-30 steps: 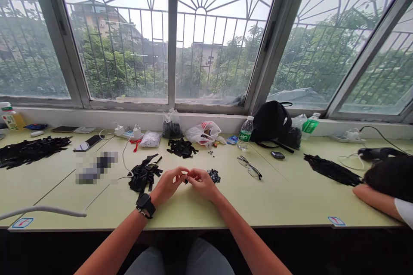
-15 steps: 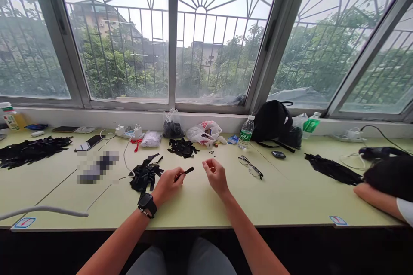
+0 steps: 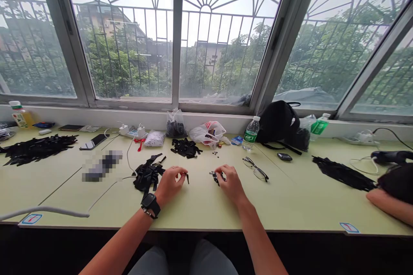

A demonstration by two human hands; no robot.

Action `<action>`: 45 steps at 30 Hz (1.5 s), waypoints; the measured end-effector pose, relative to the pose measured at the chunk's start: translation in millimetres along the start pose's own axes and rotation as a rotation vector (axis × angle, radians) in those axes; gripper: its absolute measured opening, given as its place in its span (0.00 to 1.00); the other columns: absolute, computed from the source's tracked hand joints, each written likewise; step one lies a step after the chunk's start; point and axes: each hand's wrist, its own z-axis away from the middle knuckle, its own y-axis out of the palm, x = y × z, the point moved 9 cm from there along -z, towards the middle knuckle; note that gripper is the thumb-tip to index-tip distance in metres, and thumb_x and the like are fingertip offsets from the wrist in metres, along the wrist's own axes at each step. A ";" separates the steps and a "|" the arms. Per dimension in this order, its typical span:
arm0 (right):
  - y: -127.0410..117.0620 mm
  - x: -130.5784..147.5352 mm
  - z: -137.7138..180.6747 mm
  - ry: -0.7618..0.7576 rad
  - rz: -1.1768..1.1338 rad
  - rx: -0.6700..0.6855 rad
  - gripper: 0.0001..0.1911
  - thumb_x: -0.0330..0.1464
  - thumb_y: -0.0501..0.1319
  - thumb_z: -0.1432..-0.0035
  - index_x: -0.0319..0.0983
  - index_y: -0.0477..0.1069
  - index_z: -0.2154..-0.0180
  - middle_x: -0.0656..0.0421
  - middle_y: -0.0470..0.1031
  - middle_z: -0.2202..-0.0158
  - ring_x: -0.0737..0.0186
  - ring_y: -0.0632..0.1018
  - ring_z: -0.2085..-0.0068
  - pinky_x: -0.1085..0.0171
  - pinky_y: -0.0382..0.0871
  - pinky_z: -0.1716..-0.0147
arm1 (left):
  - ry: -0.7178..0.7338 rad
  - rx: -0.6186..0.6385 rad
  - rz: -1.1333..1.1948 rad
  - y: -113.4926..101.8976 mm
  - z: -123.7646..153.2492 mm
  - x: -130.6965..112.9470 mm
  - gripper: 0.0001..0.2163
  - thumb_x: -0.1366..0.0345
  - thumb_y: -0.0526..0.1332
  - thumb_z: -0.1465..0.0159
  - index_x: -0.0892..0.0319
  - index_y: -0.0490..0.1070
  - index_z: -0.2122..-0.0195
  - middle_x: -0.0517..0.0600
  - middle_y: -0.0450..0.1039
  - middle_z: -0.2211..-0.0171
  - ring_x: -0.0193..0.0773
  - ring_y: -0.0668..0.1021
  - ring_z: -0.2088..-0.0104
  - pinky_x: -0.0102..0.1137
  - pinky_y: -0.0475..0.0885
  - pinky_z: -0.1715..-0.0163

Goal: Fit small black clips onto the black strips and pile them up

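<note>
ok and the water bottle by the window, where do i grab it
Wrap the right hand around the middle of the plastic water bottle, at its green label, coming from the near left. It stands upright, slim and round, so a grip around the body should suit it, and that side keeps clear of the glasses lying in front of it.
</note>
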 end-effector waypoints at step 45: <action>29.6 79.8 16.6 -0.213 -0.247 0.128 0.07 0.32 0.62 0.33 0.43 0.79 0.59 0.55 0.78 0.61 0.53 0.74 0.54 0.53 0.67 0.49 | 0.005 0.172 0.179 13.7 0.8 -11.1 0.12 0.66 0.56 0.33 0.48 0.80 0.58 0.50 0.77 0.61 0.42 0.76 0.68 0.36 0.72 0.67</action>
